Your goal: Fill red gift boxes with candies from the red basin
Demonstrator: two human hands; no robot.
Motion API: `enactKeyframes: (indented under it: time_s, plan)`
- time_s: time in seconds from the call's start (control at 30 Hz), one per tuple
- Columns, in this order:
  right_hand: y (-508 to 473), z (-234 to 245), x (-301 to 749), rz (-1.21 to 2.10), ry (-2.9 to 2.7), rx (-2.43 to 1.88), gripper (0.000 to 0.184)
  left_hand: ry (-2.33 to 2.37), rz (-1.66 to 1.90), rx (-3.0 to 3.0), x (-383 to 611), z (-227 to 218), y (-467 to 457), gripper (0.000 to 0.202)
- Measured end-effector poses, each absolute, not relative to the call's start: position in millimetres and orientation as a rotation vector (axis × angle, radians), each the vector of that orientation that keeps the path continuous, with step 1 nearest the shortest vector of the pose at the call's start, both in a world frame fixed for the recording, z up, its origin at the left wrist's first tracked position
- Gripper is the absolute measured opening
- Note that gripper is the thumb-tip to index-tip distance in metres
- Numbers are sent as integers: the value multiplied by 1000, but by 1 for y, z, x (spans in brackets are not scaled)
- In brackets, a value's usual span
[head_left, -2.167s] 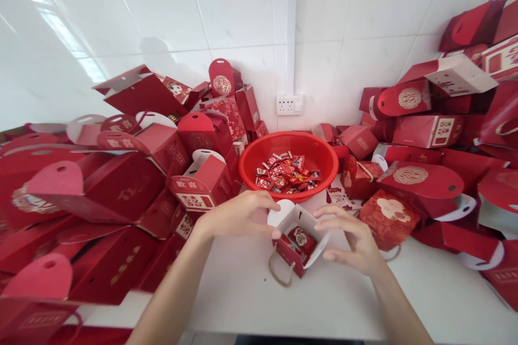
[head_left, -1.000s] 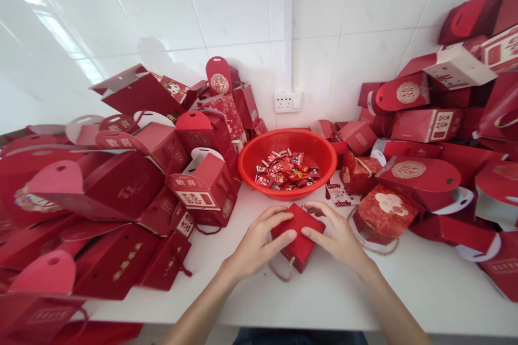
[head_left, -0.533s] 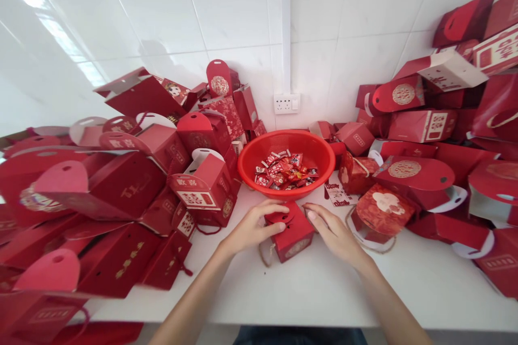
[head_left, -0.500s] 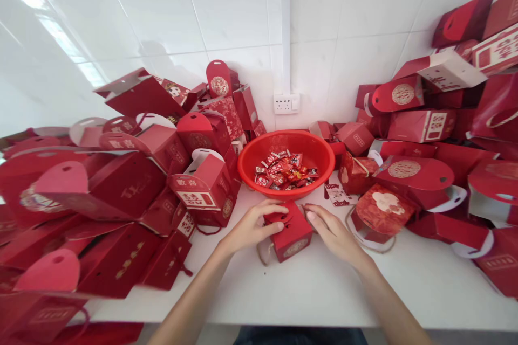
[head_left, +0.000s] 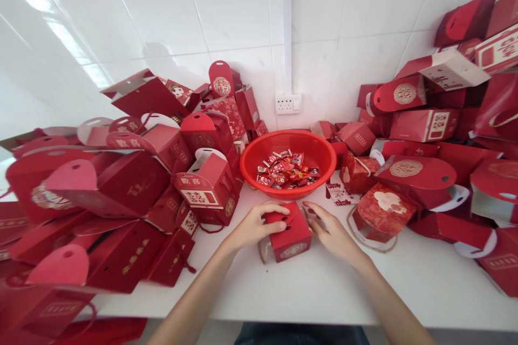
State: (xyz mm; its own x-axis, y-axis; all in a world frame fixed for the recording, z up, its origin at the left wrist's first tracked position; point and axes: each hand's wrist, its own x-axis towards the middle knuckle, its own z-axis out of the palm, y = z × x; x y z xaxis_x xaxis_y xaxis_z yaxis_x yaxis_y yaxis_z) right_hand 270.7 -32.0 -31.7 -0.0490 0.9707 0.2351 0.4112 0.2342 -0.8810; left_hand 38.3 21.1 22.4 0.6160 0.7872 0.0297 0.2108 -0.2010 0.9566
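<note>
A small red gift box (head_left: 290, 232) with a gold emblem on its front sits on the white table before me. My left hand (head_left: 259, 222) grips it from the left, thumb and fingers over the rounded top flap with its holes. A twisted cord handle (head_left: 264, 252) hangs loose at the box's left side. Close against the right side is my right hand (head_left: 325, 226), its index finger and thumb apart near the upper right edge. Whether those fingertips touch the cord there is too small to tell.
Behind the box stands a red plastic basket (head_left: 246, 164) holding wrapped sweets (head_left: 285, 170). Red gift boxes are heaped at left (head_left: 121, 248) and right (head_left: 416, 172). A corded floral box (head_left: 384, 210) and a printed card (head_left: 339, 193) lie right. A wall socket (head_left: 288, 103) is behind.
My right thumb and index finger have parted a little at the box's right side. The left hand keeps its hold, and the view has shifted slightly.
</note>
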Motion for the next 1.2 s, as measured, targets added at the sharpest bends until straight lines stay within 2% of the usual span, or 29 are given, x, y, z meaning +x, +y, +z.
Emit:
enactKeyframes:
  time_s: [0.07,0.23,0.4,0.5,0.63,0.83,1.07,1.2]
  plan:
    - [-31,-33,270,767,-1611,-1293,39,808,630,1682,38,22,23,38]
    - [-32,-21,270,805,-1555,-1276,11,788,597,1585,37,19,27,36]
    - [-37,-3,280,1232,-1212,-1092,24,790,580,1482,40,20,25,34]
    - [-40,1,286,1357,-1072,-881,29,820,598,1443,43,23,22,33]
    - [-43,1,289,1274,-1042,-739,30,874,586,1403,47,29,20,30]
    - [-45,3,278,1098,-1380,-852,19,909,606,1406,51,33,17,24]
    - [-50,3,266,1043,-1590,-1012,24,881,656,1523,50,29,13,20]
    - [-50,2,265,972,-1632,-1009,18,857,712,1726,43,25,13,20]
